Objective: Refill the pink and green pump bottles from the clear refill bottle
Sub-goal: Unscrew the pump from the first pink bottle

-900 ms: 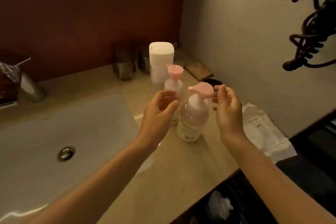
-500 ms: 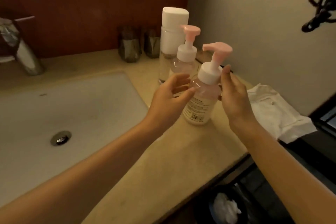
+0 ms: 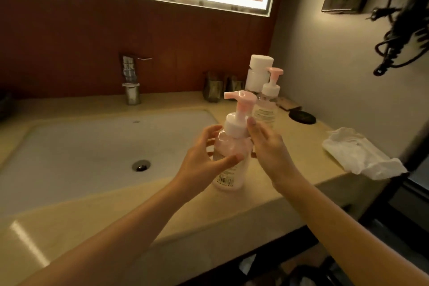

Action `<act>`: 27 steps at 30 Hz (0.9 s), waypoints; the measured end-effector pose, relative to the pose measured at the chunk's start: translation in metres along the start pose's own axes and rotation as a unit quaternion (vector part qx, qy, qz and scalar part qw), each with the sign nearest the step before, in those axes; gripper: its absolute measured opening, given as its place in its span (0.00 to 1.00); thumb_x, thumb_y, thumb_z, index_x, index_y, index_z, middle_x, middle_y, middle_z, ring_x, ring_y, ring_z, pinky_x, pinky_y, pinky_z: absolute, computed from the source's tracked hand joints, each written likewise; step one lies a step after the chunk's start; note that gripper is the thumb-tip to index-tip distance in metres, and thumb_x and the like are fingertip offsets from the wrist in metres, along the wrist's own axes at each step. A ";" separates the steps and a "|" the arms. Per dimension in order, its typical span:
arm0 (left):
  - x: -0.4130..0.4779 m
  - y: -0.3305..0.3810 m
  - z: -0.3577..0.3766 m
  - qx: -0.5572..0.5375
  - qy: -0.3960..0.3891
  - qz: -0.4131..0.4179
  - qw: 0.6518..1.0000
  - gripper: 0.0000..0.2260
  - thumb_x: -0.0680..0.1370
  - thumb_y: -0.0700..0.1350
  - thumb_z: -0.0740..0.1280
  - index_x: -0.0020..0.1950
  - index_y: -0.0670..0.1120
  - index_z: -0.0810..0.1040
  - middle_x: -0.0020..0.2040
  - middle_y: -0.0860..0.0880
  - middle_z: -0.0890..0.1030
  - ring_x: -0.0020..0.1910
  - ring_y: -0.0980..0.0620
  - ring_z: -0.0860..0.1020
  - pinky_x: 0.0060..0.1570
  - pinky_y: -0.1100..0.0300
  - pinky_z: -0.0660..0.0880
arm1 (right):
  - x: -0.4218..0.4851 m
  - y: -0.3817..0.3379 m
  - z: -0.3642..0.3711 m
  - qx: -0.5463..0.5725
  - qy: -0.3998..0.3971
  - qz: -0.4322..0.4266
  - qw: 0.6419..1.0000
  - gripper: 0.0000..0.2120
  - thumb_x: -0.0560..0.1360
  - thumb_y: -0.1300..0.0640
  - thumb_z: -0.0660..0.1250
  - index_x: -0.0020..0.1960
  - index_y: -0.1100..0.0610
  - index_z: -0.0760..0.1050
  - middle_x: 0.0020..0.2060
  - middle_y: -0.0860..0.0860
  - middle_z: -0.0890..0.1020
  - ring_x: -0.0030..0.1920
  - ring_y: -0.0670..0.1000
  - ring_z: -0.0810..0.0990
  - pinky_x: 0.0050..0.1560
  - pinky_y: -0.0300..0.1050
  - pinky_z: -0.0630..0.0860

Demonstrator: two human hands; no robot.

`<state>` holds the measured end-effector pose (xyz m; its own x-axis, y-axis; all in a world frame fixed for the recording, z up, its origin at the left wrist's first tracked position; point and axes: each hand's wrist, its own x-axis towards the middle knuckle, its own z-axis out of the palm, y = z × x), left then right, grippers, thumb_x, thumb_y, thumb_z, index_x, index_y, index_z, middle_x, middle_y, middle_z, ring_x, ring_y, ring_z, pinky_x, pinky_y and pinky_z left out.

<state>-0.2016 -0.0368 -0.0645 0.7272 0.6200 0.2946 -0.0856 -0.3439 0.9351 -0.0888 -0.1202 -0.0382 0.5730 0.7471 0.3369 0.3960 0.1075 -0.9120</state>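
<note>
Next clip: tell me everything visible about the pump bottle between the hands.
The pink pump bottle is translucent, pink-tinted plastic with a white collar, a pink pump head with its spout pointing left, and a barcoded label low down. It stands roughly upright on the counter beside the sink. The left hand grips its body; the right hand lies straight-fingered against its shoulder.

The pink pump bottle (image 3: 232, 176) is glossy translucent plastic under a smooth white collar. The bench (image 3: 301, 146) looks like polished beige stone, catching glare. The sink (image 3: 81, 146) is smooth white glaze, the tap (image 3: 132, 93) bright metal, the crumpled cloth (image 3: 362, 155) soft and matt.
</note>
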 end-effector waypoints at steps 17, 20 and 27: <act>-0.013 -0.027 0.004 0.118 0.063 0.016 0.991 0.35 0.65 0.46 0.77 0.67 0.49 0.63 0.57 0.50 0.77 0.54 0.50 0.76 0.54 0.55 0.75 | -0.003 -0.029 0.023 -0.240 0.087 -0.110 0.961 0.24 0.68 0.43 0.70 0.57 0.56 0.73 0.51 0.52 0.78 0.46 0.48 0.76 0.43 0.33 0.73; -0.012 -0.031 0.007 0.142 0.077 0.020 0.987 0.34 0.64 0.48 0.77 0.65 0.50 0.63 0.56 0.51 0.76 0.53 0.51 0.76 0.50 0.58 0.74 | -0.004 -0.028 0.023 -0.218 0.069 -0.100 0.968 0.22 0.71 0.47 0.69 0.60 0.58 0.73 0.53 0.53 0.79 0.48 0.49 0.77 0.44 0.36 0.73; -0.011 -0.035 0.010 0.168 0.097 0.038 0.980 0.37 0.64 0.49 0.77 0.67 0.49 0.62 0.56 0.51 0.75 0.50 0.52 0.75 0.50 0.58 0.76 | -0.005 -0.035 0.022 -0.177 0.035 -0.075 0.981 0.23 0.73 0.45 0.65 0.62 0.57 0.71 0.56 0.51 0.78 0.50 0.48 0.75 0.41 0.32 0.71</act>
<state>-0.1995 -0.0389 -0.1022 0.5822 0.6946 0.4226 0.1189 -0.5869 0.8009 -0.1216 -0.1129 -0.0129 0.5324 0.6925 0.4867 0.6967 -0.0319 -0.7167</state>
